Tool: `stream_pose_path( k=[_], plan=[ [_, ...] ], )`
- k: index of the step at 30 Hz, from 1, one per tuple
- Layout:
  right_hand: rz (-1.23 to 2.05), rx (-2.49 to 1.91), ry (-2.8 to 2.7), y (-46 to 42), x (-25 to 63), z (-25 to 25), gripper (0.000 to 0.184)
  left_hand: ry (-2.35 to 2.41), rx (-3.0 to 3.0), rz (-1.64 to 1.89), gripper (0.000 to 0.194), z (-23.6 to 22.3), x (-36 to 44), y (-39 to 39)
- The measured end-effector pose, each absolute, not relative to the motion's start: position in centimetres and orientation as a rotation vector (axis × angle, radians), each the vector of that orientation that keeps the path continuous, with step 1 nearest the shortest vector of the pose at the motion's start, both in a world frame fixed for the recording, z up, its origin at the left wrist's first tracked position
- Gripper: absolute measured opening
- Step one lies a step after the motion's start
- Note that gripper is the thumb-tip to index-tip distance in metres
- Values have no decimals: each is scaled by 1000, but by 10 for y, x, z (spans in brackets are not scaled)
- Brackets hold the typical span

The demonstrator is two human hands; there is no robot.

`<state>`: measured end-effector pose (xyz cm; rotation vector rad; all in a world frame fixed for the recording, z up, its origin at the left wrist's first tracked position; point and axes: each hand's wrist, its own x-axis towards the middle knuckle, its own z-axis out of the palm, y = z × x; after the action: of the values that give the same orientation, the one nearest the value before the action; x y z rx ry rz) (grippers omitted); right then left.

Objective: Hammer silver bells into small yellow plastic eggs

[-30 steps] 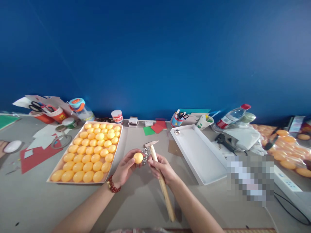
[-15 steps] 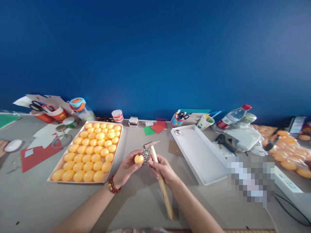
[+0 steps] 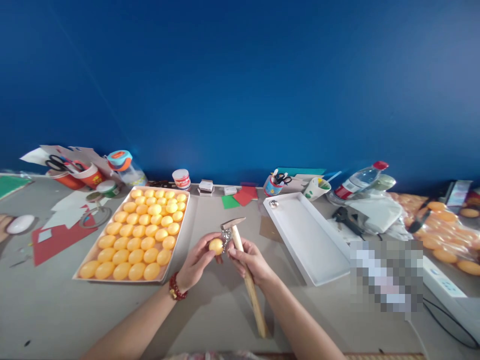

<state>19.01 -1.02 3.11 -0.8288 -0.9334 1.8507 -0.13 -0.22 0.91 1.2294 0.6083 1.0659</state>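
My left hand point(image 3: 197, 262) holds an orange ping-pong ball point(image 3: 215, 246) between thumb and fingers, a red bead bracelet on its wrist. Wrapped round the wooden handle of a hammer point(image 3: 250, 290) is my right hand point(image 3: 252, 260), near the metal head. Between the ball and the hammer is a bunch of small shiny silvery pieces point(image 3: 226, 236); what supports it is hidden by the fingers. Left of my hands lies a shallow box point(image 3: 179, 235) with rows of orange balls point(image 3: 134, 244).
A white tray point(image 3: 315, 245) with a small silvery piece point(image 3: 273, 204) in its corner lies at right. Behind stand a pen cup point(image 3: 273, 186), a jar point(image 3: 181, 179) and a bottle point(image 3: 356, 182). Bagged orange balls point(image 3: 446, 235) lie far right. Another person's hand point(image 3: 4, 227) is by a white mouse point(image 3: 20, 225).
The ball has turned in my left hand, so the dark spot at its top no longer shows. The hammer and my right hand have hardly moved.
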Motion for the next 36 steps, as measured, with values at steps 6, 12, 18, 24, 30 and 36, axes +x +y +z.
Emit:
stream_pose_path(
  k=[6, 12, 18, 24, 30, 36],
  plan=[
    [1873, -768, -897, -10, 190, 27, 30, 517, 967, 1042, 32, 10, 0, 1],
    [1892, -757, -867, -10, 189, 26, 30, 505, 887, 998, 34, 12, -1, 3],
    [1905, -746, -884, -11, 188, 27, 30, 523, 1090, 1047, 35, 9, 0, -1],
    [1909, -735, -883, -12, 188, 28, 29, 559, 1285, 1051, 31, 15, 1, -3],
    [1911, -762, -892, -12, 188, 25, 28, 709, 1538, 1117, 36, 18, 0, -2],
    [1906, -773, -911, -12, 187, 25, 27, 867, 1862, 1112, 30, 25, -3, -4]
  ],
)
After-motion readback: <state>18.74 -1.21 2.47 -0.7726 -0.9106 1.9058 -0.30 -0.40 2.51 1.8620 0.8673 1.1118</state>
